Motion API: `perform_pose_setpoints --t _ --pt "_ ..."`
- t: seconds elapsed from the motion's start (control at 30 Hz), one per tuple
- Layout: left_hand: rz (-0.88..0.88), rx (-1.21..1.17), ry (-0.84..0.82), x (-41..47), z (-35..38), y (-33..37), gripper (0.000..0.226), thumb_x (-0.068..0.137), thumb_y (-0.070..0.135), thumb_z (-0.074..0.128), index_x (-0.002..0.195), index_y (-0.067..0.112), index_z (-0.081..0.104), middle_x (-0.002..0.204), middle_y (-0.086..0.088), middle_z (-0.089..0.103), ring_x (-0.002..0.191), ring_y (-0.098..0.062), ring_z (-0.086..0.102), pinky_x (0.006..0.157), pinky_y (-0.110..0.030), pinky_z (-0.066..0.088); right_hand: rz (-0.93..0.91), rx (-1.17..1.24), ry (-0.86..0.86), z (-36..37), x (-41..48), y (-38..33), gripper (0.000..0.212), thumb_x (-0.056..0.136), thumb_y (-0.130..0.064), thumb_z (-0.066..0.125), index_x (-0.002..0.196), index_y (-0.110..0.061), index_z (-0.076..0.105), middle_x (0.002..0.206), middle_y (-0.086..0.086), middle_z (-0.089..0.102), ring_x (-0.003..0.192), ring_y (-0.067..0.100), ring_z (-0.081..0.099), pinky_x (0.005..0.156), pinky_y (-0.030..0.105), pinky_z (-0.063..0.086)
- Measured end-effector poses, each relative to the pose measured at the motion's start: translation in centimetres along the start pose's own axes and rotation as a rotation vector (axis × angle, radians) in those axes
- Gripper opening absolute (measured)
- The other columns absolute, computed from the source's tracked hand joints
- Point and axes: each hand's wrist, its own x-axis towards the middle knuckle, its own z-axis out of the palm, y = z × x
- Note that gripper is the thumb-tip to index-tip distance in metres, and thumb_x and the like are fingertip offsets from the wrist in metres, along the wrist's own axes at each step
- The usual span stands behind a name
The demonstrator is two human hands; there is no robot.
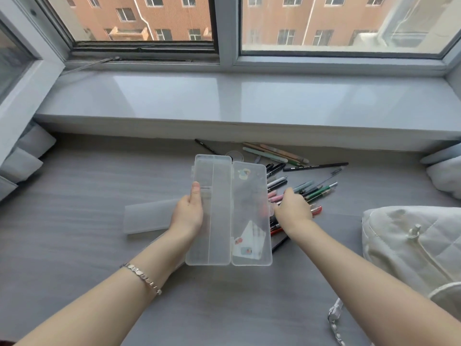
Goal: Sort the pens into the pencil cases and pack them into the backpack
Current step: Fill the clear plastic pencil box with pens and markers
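No pens have yet been sorted, it is judged. An opened clear pencil case (214, 211), empty, is gripped at its edge by the left hand (187, 213); the right hand (292, 208) is closed on its lid. A second frosted case (147, 218) lies alongside, the quilted backpack (409, 243) unpacked. Pens (301, 181) lie scattered beyond. Stickers are seen; no writing is legible.

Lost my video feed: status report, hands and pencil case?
Left hand holds open clear pencil case, compartments empty. Right hand at its lid edge, over loose pens. Second case behind, backpack right. Nothing blocking.
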Motion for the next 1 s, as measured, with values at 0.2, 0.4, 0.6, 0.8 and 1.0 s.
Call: perform_pose_setpoints --t 0.2,0.4,0.6,0.8,1.0 --pt "-0.031 -0.027 -0.009 1.3 0.4 -0.7 0.066 0.093 0.057 0.022 0.098 0.005 0.063 0.101 -0.013 0.065 0.100 -0.032 0.059 0.097 -0.042 0.045 -0.038 0.066 0.025 -0.1 1.2 -0.4 0.025 0.087 -0.008 0.045 0.111 -0.007 0.042 0.107 0.016 0.062 0.091 0.033 0.056 0.066 0.033 0.038" --pt "-0.016 -0.043 -0.017 1.7 -0.1 -1.1 0.054 0.095 0.054 0.021 0.092 0.015 0.058 0.079 0.005 0.058 0.092 -0.023 0.054 0.086 -0.031 0.041 -0.348 -0.226 -0.040 -1.7 3.4 -0.4 0.023 0.086 -0.010 0.042 0.109 -0.008 0.043 0.114 0.016 0.060 0.102 0.034 0.055 0.071 0.037 0.036" --pt "-0.027 -0.052 -0.033 1.7 -0.1 -1.8 0.060 0.095 0.054 0.022 0.111 0.013 0.062 0.110 -0.003 0.062 0.111 -0.024 0.054 0.103 -0.035 0.039 -0.621 -0.766 -0.174 -1.6 4.9 -0.3 0.036 0.088 -0.011 0.044 0.124 -0.012 0.041 0.129 0.008 0.049 0.119 0.027 0.046 0.087 0.034 0.038" --pt "-0.025 -0.029 -0.030 0.8 0.3 -1.5 0.054 0.096 0.050 0.023 0.094 0.010 0.060 0.095 -0.006 0.061 0.091 -0.023 0.054 0.081 -0.029 0.040 -0.806 -0.926 -0.104 -2.1 5.3 -0.5 0.030 0.087 -0.019 0.052 0.114 -0.006 0.053 0.117 0.013 0.058 0.106 0.025 0.059 0.077 0.034 0.046" --pt "-0.005 -0.027 0.009 0.0 -0.2 -1.8 0.057 0.096 0.050 0.021 0.102 0.008 0.059 0.099 -0.004 0.057 0.096 -0.022 0.050 0.082 -0.026 0.033 -0.517 -0.566 0.032 -4.6 3.7 0.9 0.027 0.097 -0.028 0.037 0.104 -0.008 0.053 0.104 0.009 0.055 0.089 0.029 0.062 0.062 0.032 0.040"
